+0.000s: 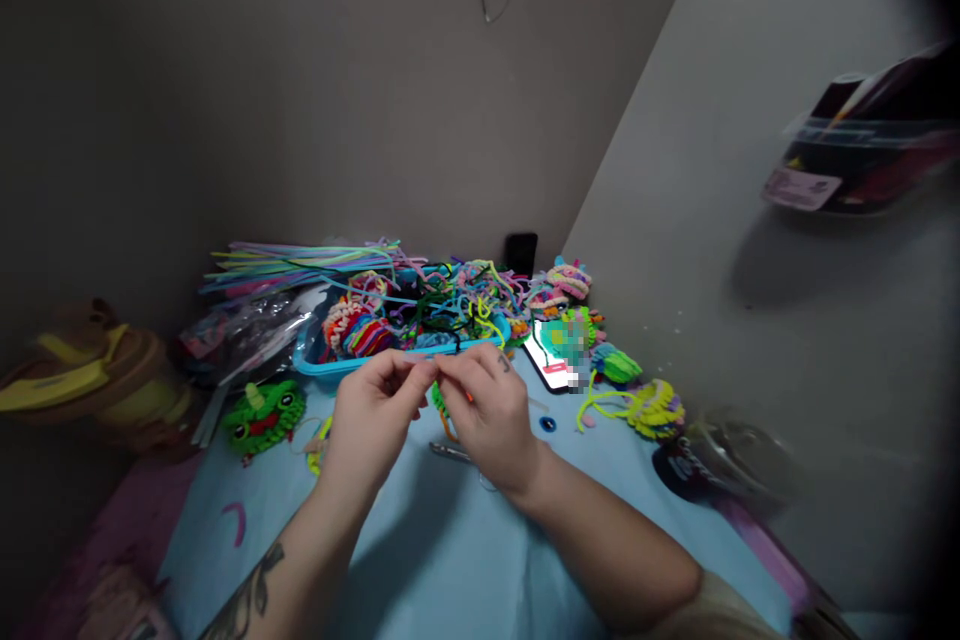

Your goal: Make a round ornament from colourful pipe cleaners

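My left hand (382,410) and my right hand (491,410) meet above the middle of the table, thumbs and fingertips pinched together. Whatever lies between the fingertips is too small to make out; a thin pinkish strip and a dark strand show close by. Partly hidden behind my right hand is a small green and orange piece (441,402). Below the hands, a silvery metal tool (450,451) rests on the light blue cloth (427,560). To the left sits a green crocheted figure (264,417) with eyes and a red mouth.
Behind the hands stands a blue basket (322,368) full of colourful yarn pieces. Pastel strands (300,265) lie at the back left, above plastic bags (255,330). At right are a lit phone (551,375), a yellow crocheted piece (656,410) and a clear container (731,455).
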`<state>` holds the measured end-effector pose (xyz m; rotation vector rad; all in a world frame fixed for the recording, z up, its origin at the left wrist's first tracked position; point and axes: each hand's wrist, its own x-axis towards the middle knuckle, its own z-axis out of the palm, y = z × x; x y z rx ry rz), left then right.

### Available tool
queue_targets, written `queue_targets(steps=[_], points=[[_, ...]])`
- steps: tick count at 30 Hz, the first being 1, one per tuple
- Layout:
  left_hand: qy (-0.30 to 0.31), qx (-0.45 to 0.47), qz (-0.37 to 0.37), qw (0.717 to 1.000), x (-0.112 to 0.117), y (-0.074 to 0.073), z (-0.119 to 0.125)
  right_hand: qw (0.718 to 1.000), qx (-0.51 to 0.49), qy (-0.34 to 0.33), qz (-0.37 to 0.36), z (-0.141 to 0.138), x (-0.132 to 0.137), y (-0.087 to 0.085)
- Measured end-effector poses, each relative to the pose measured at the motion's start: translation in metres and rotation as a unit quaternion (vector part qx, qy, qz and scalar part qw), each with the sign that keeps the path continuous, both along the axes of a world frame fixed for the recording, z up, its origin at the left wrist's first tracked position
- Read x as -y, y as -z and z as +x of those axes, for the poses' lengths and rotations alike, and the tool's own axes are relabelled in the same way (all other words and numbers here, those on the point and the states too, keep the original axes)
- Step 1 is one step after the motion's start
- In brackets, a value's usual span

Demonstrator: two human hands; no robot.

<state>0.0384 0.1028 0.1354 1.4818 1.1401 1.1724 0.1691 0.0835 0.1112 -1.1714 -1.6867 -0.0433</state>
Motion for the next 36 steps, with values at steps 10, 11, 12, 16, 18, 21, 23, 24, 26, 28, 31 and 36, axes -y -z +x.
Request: queue_targets(steps=[10, 11, 12, 16, 18, 21, 23, 24, 26, 28, 31, 36], points=[[-0.002, -0.014, 0.082, 0.997, -0.004, 0.007, -0.003, 0.986, -0.108, -0.083, -0.095, 0.001, -0.003, -0.009], [0.003, -0.023, 0.092, 0.996, -0.003, 0.007, -0.004, 0.983, -0.117, -0.092, -0.111, 0.002, -0.003, -0.010], [0.008, -0.033, 0.100, 0.994, -0.003, 0.007, -0.004, 0.980, -0.121, -0.099, -0.121, 0.003, -0.003, -0.012], [0.027, -0.053, 0.115, 0.992, -0.005, 0.007, -0.007, 0.983, -0.109, -0.094, -0.114, 0.006, -0.004, -0.017], [0.029, -0.060, 0.109, 0.992, -0.008, 0.007, -0.009, 0.984, -0.111, -0.084, -0.108, 0.008, -0.005, -0.018], [0.020, -0.074, 0.102, 0.992, -0.011, 0.008, -0.011, 0.985, -0.114, -0.080, -0.105, 0.011, -0.008, -0.018], [0.022, -0.081, 0.097, 0.992, -0.012, 0.008, -0.011, 0.986, -0.109, -0.076, -0.100, 0.012, -0.009, -0.017], [0.024, -0.082, 0.092, 0.992, -0.011, 0.007, -0.011, 0.987, -0.104, -0.072, -0.095, 0.012, -0.009, -0.017], [0.027, -0.082, 0.080, 0.993, -0.010, 0.004, -0.010, 0.991, -0.087, -0.065, -0.082, 0.012, -0.009, -0.016], [0.025, -0.079, 0.070, 0.994, -0.009, 0.002, -0.010, 0.994, -0.065, -0.059, -0.069, 0.012, -0.010, -0.015], [0.019, -0.068, 0.060, 0.996, -0.009, 0.000, -0.010, 0.997, -0.038, -0.054, -0.051, 0.012, -0.010, -0.011], [0.012, -0.048, 0.050, 0.998, -0.006, 0.001, -0.007, 0.999, 0.011, -0.021, -0.023, 0.011, -0.010, -0.005]])
